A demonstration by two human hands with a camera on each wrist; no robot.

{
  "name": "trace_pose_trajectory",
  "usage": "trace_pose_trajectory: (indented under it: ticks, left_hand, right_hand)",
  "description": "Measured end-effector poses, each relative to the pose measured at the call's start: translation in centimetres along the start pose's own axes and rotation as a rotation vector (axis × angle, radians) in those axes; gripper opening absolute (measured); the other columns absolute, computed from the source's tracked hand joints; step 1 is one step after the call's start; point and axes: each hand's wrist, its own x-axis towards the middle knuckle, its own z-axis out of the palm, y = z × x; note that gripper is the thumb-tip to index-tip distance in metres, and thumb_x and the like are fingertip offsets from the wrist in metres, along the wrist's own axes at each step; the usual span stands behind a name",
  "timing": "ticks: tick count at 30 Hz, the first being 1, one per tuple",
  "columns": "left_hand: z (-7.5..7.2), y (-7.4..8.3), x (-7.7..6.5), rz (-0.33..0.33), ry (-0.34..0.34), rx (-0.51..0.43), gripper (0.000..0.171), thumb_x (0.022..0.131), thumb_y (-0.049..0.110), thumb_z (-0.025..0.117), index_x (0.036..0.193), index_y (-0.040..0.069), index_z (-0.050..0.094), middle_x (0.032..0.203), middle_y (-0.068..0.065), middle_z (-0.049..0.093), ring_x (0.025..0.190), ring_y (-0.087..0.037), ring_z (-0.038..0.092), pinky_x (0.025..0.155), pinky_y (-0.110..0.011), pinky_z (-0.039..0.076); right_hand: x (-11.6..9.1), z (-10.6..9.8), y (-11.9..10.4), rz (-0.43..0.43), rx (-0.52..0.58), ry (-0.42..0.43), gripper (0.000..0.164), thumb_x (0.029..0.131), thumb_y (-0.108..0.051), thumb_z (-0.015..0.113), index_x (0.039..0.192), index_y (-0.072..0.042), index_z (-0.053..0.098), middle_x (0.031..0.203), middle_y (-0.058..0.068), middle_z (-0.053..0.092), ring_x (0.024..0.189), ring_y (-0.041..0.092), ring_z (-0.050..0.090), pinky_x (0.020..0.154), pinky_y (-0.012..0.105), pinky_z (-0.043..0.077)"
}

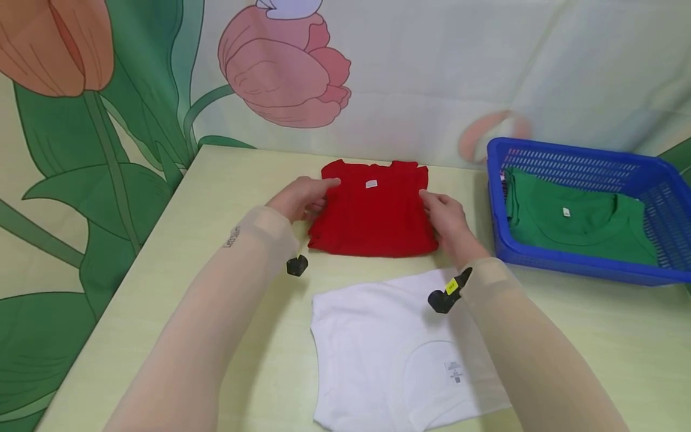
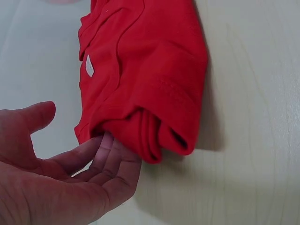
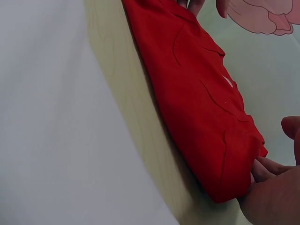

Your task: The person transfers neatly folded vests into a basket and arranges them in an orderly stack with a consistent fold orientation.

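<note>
The left hand point(image 1: 300, 197) and right hand point(image 1: 449, 218), 2 thumbs apart from fingers tucked under the red shirt point(image 1: 375, 217), could undo its folds by lifting unevenly.

Bright, even light fills the head view, with soft shadows on the table point(image 1: 227, 180) left of bottom centre and across the white shirt point(image 1: 367, 342). Both wrist views are dimmer and greyer; in the left one a blurry-edged shadow lies right of the red shirt point(image 2: 159, 61)

Between left hand point(image 1: 299, 197) and right hand point(image 1: 447, 217), the shirt point(image 1: 372, 219) is red; rightward, the basket point(image 1: 567, 263) blue; beyond, the backdrop point(image 1: 283, 78) floral.
</note>
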Motion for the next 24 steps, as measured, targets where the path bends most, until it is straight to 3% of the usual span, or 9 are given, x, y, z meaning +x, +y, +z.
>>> trace_pose_trajectory:
  ticks: [8,13,18,24]
  left_hand:
    - [0.4,0.0,0.3,0.057,0.018,-0.014,0.068,0.107,0.051,0.056,0.155,0.003,0.045,0.147,-0.015,0.054,0.134,-0.031,0.053,0.117,-0.042,0.046]
    - [0.7,-0.1,1.1,0.030,0.055,-0.049,0.071,0.106,0.051,0.061,0.157,0.004,0.043,0.150,-0.013,0.053,0.137,-0.030,0.052,0.118,-0.039,0.046]
    - [0.9,-0.1,1.2,0.018,0.041,-0.036,0.077,0.105,0.048,0.064,0.163,0.006,0.036,0.158,-0.012,0.049,0.143,-0.031,0.050,0.119,-0.039,0.045]
    - [1.1,0.0,1.4,0.029,0.040,-0.006,0.073,0.103,0.044,0.069,0.160,0.008,0.040,0.152,-0.007,0.051,0.135,-0.027,0.053,0.116,-0.036,0.048]
  right_hand:
    - [0.3,0.1,-0.2,-0.005,-0.020,-0.020,0.068,0.110,-0.041,0.057,0.166,-0.008,0.036,0.168,0.012,0.041,0.154,0.030,0.038,0.127,0.040,0.034]
    - [0.3,0.0,-0.3,-0.008,-0.030,-0.026,0.069,0.109,-0.038,0.060,0.167,-0.012,0.034,0.168,0.010,0.040,0.153,0.030,0.038,0.127,0.042,0.035]
    - [0.3,-0.1,-0.3,-0.022,-0.032,-0.022,0.069,0.108,-0.036,0.062,0.167,-0.013,0.034,0.167,0.010,0.041,0.151,0.030,0.040,0.125,0.041,0.037]
    - [0.6,-0.4,-0.3,-0.022,-0.024,-0.025,0.069,0.108,-0.036,0.061,0.167,-0.012,0.035,0.166,0.010,0.043,0.149,0.029,0.043,0.124,0.040,0.039]
